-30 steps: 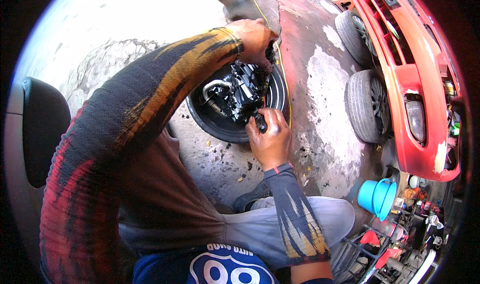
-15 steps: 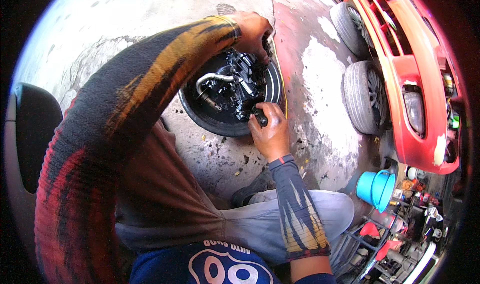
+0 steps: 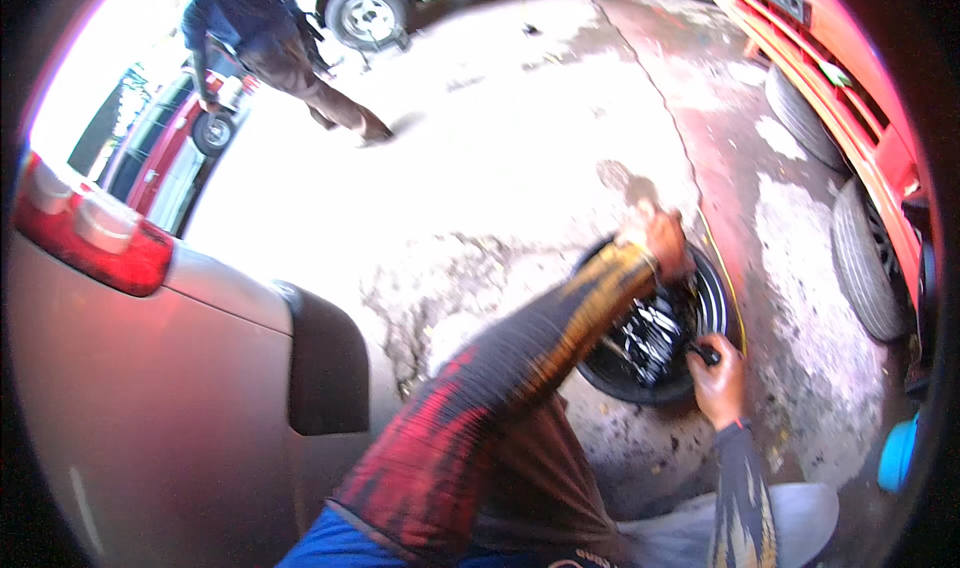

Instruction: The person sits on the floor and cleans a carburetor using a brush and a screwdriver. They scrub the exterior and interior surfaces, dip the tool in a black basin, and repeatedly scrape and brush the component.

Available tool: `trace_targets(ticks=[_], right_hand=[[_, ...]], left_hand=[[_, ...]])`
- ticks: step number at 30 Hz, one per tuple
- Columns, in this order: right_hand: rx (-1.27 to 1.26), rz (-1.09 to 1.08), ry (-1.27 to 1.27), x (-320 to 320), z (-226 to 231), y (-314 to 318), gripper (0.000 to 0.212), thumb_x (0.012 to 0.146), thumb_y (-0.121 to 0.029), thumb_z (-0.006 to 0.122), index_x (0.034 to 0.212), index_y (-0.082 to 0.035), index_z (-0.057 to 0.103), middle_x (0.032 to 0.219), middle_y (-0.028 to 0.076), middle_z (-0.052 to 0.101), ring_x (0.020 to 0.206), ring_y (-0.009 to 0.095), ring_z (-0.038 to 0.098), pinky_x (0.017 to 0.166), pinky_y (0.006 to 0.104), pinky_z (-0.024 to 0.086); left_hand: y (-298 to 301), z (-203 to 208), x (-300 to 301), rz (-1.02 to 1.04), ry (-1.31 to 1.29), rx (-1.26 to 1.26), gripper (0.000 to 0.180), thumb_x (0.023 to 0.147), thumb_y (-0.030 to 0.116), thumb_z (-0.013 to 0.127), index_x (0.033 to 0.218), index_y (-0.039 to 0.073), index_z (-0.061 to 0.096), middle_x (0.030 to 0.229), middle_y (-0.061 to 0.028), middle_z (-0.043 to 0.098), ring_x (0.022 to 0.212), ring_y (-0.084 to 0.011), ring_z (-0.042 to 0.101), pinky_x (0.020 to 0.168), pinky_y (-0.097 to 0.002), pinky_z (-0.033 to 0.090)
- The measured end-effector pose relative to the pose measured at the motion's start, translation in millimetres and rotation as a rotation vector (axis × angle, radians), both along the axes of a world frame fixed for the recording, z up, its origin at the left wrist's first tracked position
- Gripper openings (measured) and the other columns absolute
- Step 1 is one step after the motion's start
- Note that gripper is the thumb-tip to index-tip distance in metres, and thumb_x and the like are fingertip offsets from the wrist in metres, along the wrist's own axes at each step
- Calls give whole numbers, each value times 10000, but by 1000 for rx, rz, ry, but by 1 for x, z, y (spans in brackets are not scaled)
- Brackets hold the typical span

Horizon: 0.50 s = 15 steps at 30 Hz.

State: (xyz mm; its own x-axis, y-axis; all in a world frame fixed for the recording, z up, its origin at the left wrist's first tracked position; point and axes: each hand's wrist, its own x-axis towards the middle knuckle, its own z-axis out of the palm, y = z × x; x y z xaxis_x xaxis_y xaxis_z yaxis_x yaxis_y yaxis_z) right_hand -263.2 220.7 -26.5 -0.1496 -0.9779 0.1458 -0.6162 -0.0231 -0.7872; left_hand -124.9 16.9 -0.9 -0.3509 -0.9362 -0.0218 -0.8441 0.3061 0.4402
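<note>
A round black basin sits on the concrete floor, with an oily black metal assembly shining wet inside it. My left hand is curled at the basin's far side; motion blur and the hand itself hide what its fingers hold. At the near right rim, the fingers of my right hand close round a dark rounded piece. Whether that piece joins the assembly cannot be made out. My left forearm crosses over the basin and covers part of it.
A silver vehicle stands close on my left. On the right are an orange bumper, loose tyres and a blue bucket. A yellow cord runs past the basin. Another person is at the far left.
The view has swung up and left, so the basin appears lower right, and the silver vehicle and another person now show. Both my hands keep their places at the basin.
</note>
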Motion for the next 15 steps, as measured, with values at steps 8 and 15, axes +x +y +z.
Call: trace_targets(ticks=[8,15], right_hand=[[-90,80,126,8,4,3,216,793,-83,718,968,-10,615,893,220,667,881,444,664,780,480,524],[4,60,114,11,5,3,236,816,-118,723,1005,-21,620,959,225,680,931,456,657,793,494,525]], left_hand=[[24,52,29,-93,-117,93,1039,761,510,773,1565,11,343,1254,-402,587,1171,-476,634,1006,-479,540],[21,45,46,-212,-44,56,926,611,516,920,1351,50,615,1201,-301,660,1144,-447,650,990,-478,542]])
